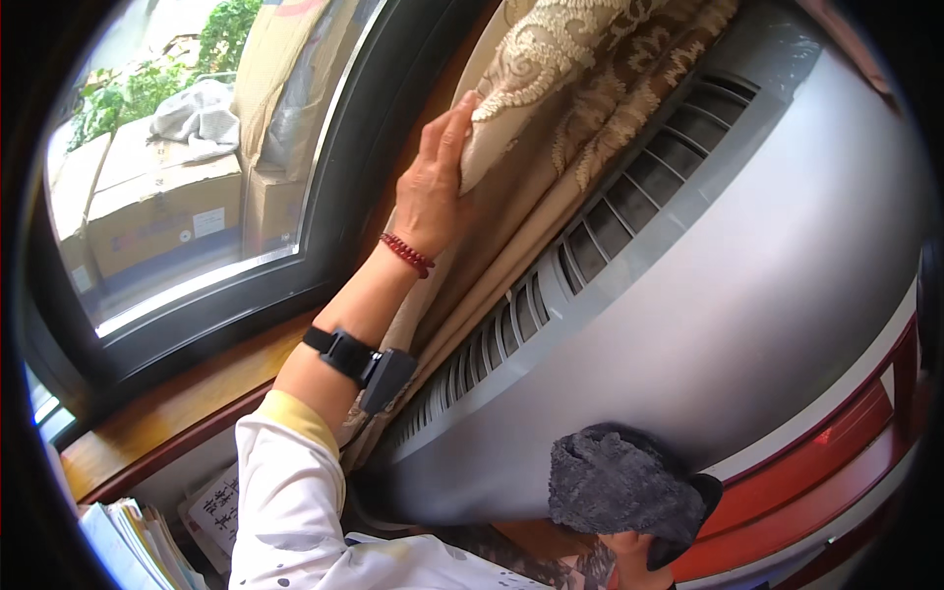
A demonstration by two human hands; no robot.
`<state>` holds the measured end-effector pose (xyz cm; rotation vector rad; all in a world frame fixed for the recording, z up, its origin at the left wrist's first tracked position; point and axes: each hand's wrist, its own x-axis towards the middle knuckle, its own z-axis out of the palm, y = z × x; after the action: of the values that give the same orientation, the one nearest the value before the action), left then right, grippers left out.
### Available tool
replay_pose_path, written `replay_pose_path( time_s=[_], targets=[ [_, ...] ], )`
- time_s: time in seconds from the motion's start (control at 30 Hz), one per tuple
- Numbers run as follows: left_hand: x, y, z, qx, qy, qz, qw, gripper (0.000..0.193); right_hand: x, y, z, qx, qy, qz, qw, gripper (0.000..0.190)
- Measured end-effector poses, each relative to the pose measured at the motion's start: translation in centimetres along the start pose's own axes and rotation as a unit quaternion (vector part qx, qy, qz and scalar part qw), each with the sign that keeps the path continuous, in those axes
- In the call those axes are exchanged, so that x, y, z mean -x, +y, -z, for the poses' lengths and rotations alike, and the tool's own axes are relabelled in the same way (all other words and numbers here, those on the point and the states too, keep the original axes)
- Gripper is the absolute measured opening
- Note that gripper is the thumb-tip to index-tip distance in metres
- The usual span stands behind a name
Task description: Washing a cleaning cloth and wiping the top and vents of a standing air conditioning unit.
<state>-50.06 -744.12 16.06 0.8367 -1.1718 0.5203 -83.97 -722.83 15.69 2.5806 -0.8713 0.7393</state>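
Observation:
My left hand (435, 173) reaches up and grips the edge of a beige curtain (546, 96) with embroidered scrolls. A red bead bracelet circles the wrist, and a black strapped device is on the forearm. My right hand (627, 549), low at the right, holds a dark grey fluffy cloth (616, 483) that hides most of its fingers. The cloth lies against or close by the silver casing of a floor-standing air conditioner (664, 317); contact cannot be told. Beside the curtain runs the unit's long slatted vent (612, 221).
A dark-framed window (221, 324) stands at the left above a wooden sill (184, 391), with cardboard boxes (169, 214) outside. Papers (140, 549) are stacked at the lower left. Red wooden furniture (796, 509) is at the lower right.

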Motion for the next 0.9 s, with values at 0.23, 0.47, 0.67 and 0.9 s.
replay_pose_path(
  time_s=[0.23,0.47,0.67,0.9],
  targets=[
    [-0.8,-1.5,2.2,-0.113,0.044,0.002,0.993,0.085,-1.2,-1.1,-0.7,0.011,-0.023,-0.034,0.999,0.022],
    [0.9,3.4,-2.2,0.090,-0.025,-0.023,0.995,0.095,-1.8,-2.0,-0.4,0.029,-0.035,-0.066,0.997,0.022],
    [-0.2,1.6,-7.4,0.156,-0.040,0.024,0.987,0.082,-2.5,-2.5,-0.3,0.031,-0.041,-0.080,0.995,0.022],
    [-1.2,-1.7,-13.1,0.137,-0.098,0.016,0.986,0.082,-2.9,-2.0,-0.2,0.048,-0.040,-0.101,0.993,0.022]
  ],
)
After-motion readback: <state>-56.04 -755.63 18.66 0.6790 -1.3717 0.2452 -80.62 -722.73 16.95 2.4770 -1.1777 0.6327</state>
